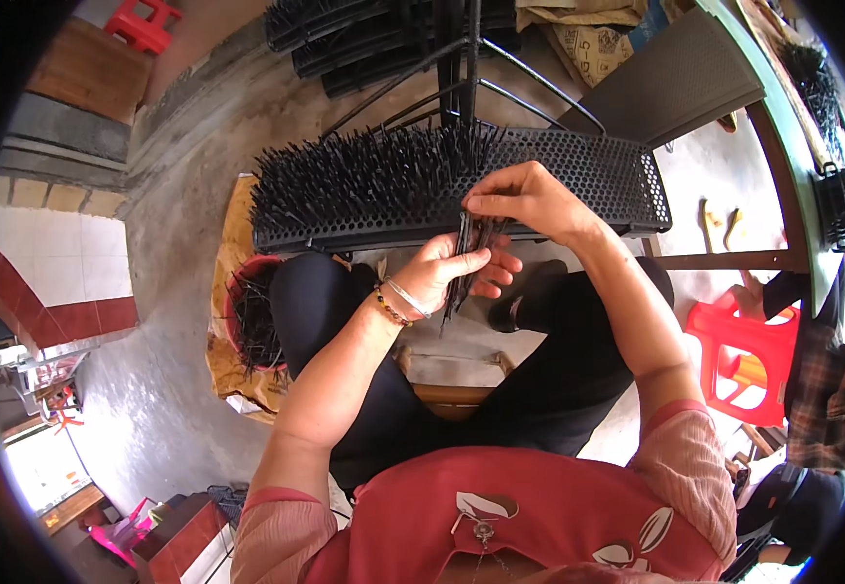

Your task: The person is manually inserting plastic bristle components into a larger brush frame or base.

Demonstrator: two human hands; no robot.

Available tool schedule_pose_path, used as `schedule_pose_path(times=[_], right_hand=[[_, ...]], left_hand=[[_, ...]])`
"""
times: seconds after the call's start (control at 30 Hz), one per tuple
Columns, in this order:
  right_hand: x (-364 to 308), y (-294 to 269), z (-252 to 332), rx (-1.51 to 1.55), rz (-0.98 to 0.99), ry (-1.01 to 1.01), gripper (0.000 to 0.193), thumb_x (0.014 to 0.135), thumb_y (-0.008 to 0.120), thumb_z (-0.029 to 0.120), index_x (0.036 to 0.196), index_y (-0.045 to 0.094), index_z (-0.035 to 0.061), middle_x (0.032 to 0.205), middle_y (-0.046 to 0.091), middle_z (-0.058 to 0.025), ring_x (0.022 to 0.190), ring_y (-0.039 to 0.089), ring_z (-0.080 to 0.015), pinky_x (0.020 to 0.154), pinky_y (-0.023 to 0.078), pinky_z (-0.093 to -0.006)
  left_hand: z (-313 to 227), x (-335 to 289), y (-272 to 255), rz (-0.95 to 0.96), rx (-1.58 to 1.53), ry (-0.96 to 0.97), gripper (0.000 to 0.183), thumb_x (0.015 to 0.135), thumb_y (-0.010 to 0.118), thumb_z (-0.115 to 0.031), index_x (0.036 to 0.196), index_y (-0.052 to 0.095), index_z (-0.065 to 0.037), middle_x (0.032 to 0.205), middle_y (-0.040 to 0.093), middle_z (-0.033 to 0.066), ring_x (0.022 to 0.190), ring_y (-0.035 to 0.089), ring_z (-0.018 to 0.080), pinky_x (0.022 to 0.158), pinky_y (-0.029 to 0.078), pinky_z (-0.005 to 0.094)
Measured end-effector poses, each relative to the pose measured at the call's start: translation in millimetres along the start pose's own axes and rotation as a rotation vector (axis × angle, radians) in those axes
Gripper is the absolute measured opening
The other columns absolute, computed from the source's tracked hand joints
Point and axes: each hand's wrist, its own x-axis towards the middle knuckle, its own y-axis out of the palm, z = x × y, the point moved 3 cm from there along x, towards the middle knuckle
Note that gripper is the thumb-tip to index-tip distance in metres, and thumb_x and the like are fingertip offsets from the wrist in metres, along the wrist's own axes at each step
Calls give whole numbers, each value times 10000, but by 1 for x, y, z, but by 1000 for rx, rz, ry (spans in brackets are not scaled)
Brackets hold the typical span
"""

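Observation:
My left hand is closed round a bundle of thin black sticks, held over the gap between my knees. My right hand is pinched at the upper end of that bundle, thumb and forefinger on the stick tips. How many sticks it grips is too small to tell. Just beyond both hands lies a long black rack full of round holes. Black sticks stand upright and densely packed in its left and middle part, while the holes at the right end are bare.
A red basin of loose black sticks rests on brown sacking by my left knee. Black metal bars rise behind the rack. More filled racks lie farther back. To the right are a red stool and another person's plaid clothing.

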Motion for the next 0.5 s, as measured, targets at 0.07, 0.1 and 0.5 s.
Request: schedule_pose_path(times=[0.07,0.1,0.5], right_hand=[[0,-6,-1,13,-25,21,204,845,654,156,935,684,-23,836,683,-67,749,607,-101,692,489,-236],[1,-8,1,60,-27,23,208,868,630,164,950,664,-24,855,679,-75,760,613,-107,706,494,-238],[15,-13,27,-314,-501,-478,147,901,587,100,995,604,-12,826,676,-69,795,643,-111,727,496,-234]], left_hand=[[3,1,-1,-21,11,-52,354,937,520,-215,1224,495,-9,1073,619,128,886,614,146,750,517,281],[2,1,0,-37,19,-52,358,934,532,-227,1220,500,-14,1062,621,119,853,605,124,706,508,260],[18,3,-11,-60,41,-169,332,922,524,-172,1210,508,-8,1047,629,127,800,598,96,632,490,221]])
